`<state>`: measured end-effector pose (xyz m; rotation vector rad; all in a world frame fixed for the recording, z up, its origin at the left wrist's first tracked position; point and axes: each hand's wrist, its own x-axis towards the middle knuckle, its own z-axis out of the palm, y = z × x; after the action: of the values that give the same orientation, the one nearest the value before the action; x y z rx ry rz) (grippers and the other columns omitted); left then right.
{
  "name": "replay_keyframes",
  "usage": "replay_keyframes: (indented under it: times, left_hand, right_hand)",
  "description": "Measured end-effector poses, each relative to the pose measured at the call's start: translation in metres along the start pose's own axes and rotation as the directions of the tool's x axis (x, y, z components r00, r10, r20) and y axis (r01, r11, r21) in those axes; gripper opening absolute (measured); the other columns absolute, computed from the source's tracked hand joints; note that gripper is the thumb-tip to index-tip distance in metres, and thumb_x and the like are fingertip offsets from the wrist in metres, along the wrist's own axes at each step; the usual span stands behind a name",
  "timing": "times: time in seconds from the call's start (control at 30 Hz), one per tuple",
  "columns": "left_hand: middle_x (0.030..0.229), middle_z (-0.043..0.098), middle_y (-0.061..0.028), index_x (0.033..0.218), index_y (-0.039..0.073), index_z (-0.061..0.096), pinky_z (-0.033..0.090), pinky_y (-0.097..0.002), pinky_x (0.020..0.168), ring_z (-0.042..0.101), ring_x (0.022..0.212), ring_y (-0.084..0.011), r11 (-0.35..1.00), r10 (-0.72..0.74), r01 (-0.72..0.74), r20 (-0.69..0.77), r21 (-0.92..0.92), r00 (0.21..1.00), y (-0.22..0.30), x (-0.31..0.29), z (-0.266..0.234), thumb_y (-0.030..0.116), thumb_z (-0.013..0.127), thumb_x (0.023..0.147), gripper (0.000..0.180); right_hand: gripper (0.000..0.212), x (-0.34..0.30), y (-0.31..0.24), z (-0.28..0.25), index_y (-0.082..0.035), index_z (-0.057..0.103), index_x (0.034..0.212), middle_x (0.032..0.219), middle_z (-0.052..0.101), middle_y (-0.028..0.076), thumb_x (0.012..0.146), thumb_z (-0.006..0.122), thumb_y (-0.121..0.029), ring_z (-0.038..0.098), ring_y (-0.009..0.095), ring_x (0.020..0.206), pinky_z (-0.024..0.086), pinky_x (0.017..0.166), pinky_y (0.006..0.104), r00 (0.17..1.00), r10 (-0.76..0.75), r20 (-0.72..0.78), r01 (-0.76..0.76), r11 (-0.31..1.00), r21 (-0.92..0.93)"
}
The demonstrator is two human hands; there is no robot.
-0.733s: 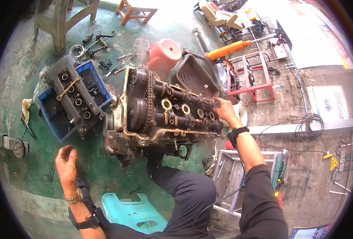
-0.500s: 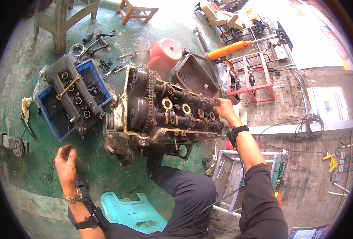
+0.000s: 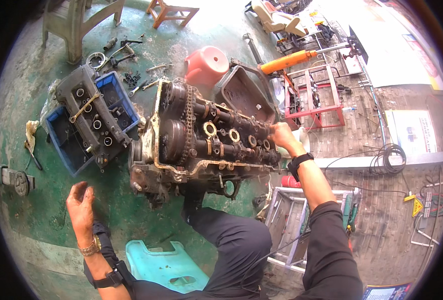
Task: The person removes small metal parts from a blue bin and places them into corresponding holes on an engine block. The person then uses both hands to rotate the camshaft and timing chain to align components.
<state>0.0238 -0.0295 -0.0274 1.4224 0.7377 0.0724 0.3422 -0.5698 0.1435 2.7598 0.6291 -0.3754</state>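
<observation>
An oily engine (image 3: 221, 167) with its top uncovered stands before me, its timing chain (image 3: 189, 117) and camshafts exposed. At its right end my right hand (image 3: 284, 137) is closed on the engine's edge; its fingertips are partly hidden. Off the near left corner, my left hand (image 3: 80, 210) hovers over the green floor, palm inward, holding nothing, fingers bent and thumb apart. Beyond it, a dark valve cover (image 3: 89, 112) rests tilted across a blue divided bin (image 3: 64, 147), with a yellowish wrench (image 3: 85, 108) lying on top.
A turquoise stool (image 3: 156, 265) is by my legs. A red stool (image 3: 206, 65) and black oil pan (image 3: 244, 95) stand behind the engine. Loose bolts (image 3: 131, 78) and tools lie at the far left. On the right are a metal-framed cart (image 3: 281, 220), a red frame (image 3: 314, 100) and an orange hoist cylinder (image 3: 289, 62).
</observation>
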Motion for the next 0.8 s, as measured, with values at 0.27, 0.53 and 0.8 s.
replay_keyframes:
  times: [0.27,0.53,0.8]
  left_hand:
    - [0.1,0.061,-0.0057,0.113,-0.006,0.058,0.048,-0.0233,0.072,0.056,0.085,-0.0095,0.999,-0.018,0.019,-0.022,0.042,1.0,-0.005,0.0,-0.009,0.011,0.064,0.091,0.028]
    - [0.101,0.061,-0.007,0.113,-0.007,0.058,0.047,-0.023,0.072,0.055,0.084,-0.0099,0.999,-0.037,0.037,-0.011,0.026,0.999,-0.007,-0.002,-0.01,0.008,0.064,0.09,0.028]
    - [0.098,0.064,-0.0074,0.111,-0.006,0.06,0.05,-0.0255,0.072,0.058,0.083,-0.0118,0.991,-0.132,0.131,-0.052,-0.023,0.99,-0.009,-0.004,0.004,0.008,0.066,0.088,0.027]
  right_hand:
    - [0.025,0.003,-0.001,0.01,-0.002,0.069,0.085,0.078,0.065,0.023,0.067,0.079,-0.016,0.065,0.041,0.079,0.053,0.074,0.0475,0.996,0.079,0.03,-0.074,0.987,-0.143]
    - [0.022,0.0,-0.018,0.006,0.002,0.065,0.074,0.074,0.063,0.026,0.068,0.076,-0.017,0.063,0.044,0.074,0.053,0.071,0.0485,0.997,0.043,-0.067,-0.051,0.993,-0.11]
    - [0.025,-0.005,-0.014,0.004,-0.001,0.067,0.079,0.081,0.066,0.023,0.065,0.079,-0.017,0.065,0.041,0.083,0.053,0.076,0.0472,0.996,0.068,-0.057,-0.069,0.997,-0.02]
